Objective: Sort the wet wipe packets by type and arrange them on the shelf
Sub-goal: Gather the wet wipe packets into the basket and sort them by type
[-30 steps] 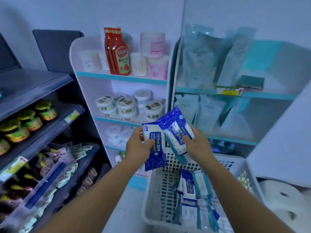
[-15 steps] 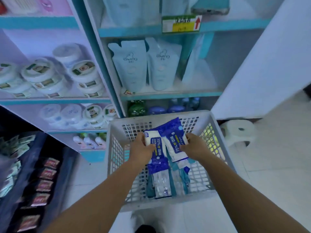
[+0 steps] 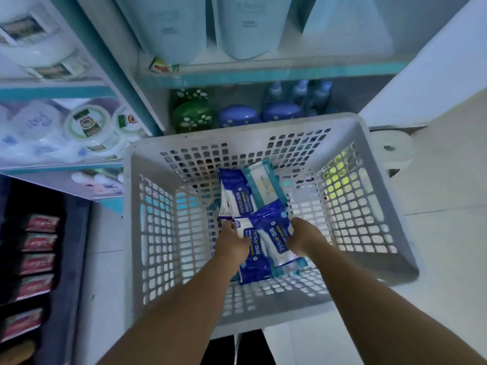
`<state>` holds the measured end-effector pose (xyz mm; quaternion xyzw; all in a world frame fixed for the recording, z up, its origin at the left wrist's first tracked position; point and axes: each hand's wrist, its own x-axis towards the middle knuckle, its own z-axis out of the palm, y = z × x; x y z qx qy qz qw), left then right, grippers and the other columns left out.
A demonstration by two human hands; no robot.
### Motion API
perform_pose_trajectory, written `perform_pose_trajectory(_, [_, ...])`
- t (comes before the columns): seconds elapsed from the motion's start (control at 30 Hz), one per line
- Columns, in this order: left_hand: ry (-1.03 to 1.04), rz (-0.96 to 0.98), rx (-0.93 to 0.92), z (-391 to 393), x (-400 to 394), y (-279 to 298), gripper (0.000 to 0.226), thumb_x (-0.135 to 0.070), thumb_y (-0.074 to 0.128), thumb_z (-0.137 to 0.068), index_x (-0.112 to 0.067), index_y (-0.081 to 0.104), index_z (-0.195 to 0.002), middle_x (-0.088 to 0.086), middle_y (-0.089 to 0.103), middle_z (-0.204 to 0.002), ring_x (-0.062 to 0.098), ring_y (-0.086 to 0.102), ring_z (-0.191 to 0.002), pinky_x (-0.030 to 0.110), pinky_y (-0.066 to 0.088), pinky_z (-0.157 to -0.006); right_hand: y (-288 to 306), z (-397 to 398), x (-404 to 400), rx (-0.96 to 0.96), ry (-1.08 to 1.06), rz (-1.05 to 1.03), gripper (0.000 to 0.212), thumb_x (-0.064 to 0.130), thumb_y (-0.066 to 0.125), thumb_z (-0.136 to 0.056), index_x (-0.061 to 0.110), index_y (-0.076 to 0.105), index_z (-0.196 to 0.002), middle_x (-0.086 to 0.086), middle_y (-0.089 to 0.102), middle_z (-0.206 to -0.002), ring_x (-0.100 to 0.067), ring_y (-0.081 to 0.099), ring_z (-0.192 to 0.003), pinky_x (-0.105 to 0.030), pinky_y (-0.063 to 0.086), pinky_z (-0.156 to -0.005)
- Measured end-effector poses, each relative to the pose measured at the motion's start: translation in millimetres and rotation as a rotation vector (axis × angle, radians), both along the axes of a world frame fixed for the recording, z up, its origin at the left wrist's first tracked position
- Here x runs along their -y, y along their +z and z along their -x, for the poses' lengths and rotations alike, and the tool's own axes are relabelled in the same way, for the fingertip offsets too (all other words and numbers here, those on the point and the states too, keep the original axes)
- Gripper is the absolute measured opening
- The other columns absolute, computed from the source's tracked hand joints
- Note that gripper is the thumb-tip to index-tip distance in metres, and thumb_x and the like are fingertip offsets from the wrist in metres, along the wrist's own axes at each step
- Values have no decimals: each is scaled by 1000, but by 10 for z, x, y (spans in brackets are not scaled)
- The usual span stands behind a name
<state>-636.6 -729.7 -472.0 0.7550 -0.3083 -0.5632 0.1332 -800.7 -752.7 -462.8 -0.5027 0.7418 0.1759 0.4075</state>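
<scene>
Both hands are down inside the white basket (image 3: 147, 233), near its front wall, and each holds a dark blue wipe packet. The left hand (image 3: 233, 245) has its fingers curled round the left blue packet (image 3: 254, 255); the right hand (image 3: 303, 237) grips the right blue packet (image 3: 276, 239) along its right edge. The two packets overlap between the hands, just above the basket floor.

As far as the view shows, the sorting is at an early stage. More packets lie loose on the floor toward the basket's back wall — another blue packet (image 3: 238, 197) and, beside it, a pale teal-edged packet (image 3: 264, 184) of a different type. A few more teal edges show under the held pair. No wipe packets can be seen on the shelf (image 3: 263, 73) — so the arranging appears not yet begun.

The basket walls stand high on all four sides, so the hands will likely have to lift straight up to get past the rim. Its back rim sits close to the lowest shelf, where green and blue bottles (image 3: 237, 115) already stand. The shelf board above carries pale pouches (image 3: 171, 25), with bare board at its right end.
</scene>
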Motion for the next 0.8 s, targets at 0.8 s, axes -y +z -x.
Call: perform_pose_trajectory(0.8, [-759, 335, 687, -172, -345, 1010, 75, -20, 57, -92, -15, 11, -150, 9, 35, -146, 26, 40, -129, 37, 35, -106, 1078, -363, -169, 70, 503, 308, 53, 27, 54, -91, 15, 36, -139, -6, 44, -141, -26, 46, -124, -36, 38, -105])
